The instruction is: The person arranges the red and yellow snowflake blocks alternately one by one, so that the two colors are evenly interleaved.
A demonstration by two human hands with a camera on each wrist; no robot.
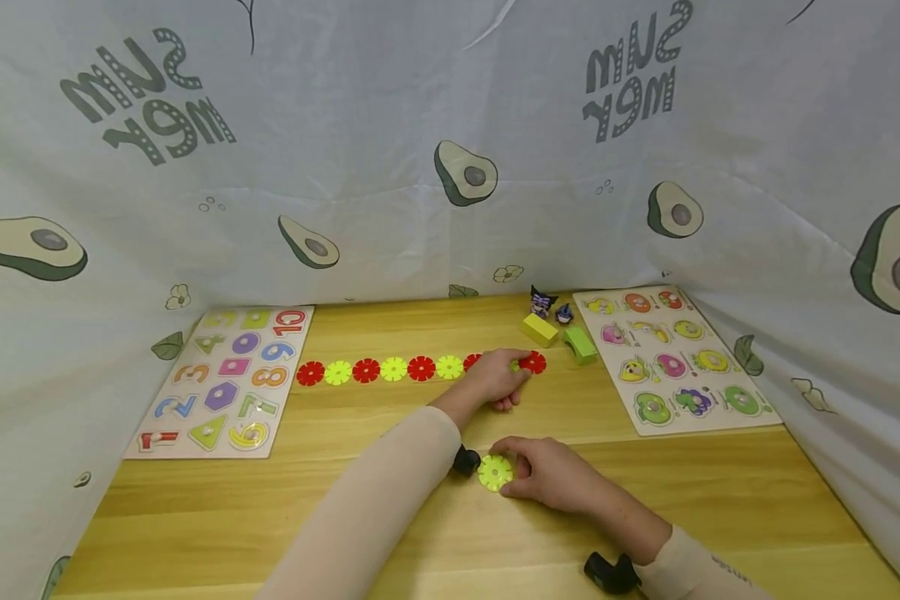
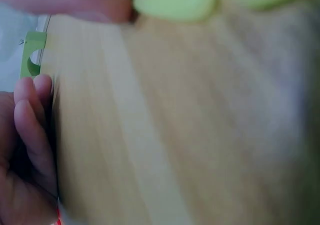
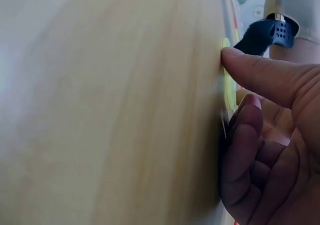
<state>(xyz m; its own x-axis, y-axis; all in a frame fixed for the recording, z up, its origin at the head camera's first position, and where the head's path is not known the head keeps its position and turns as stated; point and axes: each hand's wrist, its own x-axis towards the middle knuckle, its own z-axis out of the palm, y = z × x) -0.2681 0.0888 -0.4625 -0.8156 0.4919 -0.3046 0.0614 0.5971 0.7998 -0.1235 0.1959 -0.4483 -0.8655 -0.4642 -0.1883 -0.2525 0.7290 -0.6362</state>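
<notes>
A row of red and yellow-green notched plastic discs runs across the wooden table. My left hand [image 1: 498,375] rests over its right part and hides some discs. The extended index finger touches the red disc [image 1: 537,362] at the row's right end, while other fingers bend beneath the hand; several of these fingers [image 2: 34,120] show in the left wrist view. Nearer the front, my right hand [image 1: 558,473] pinches a yellow-green disc [image 1: 494,473] by its edge between thumb and fingers. In the right wrist view, that disc [image 3: 229,87] appears edge-on beside the thumb [image 3: 260,75].
A number-and-shape puzzle board [image 1: 221,383] lies at left, a fruit puzzle board [image 1: 675,358] at right. Beyond the row's right end are a yellow block [image 1: 540,330], a green arch block [image 1: 581,345] and two small purple figurines [image 1: 542,303]. Patterned cloth [image 1: 390,125] hangs behind.
</notes>
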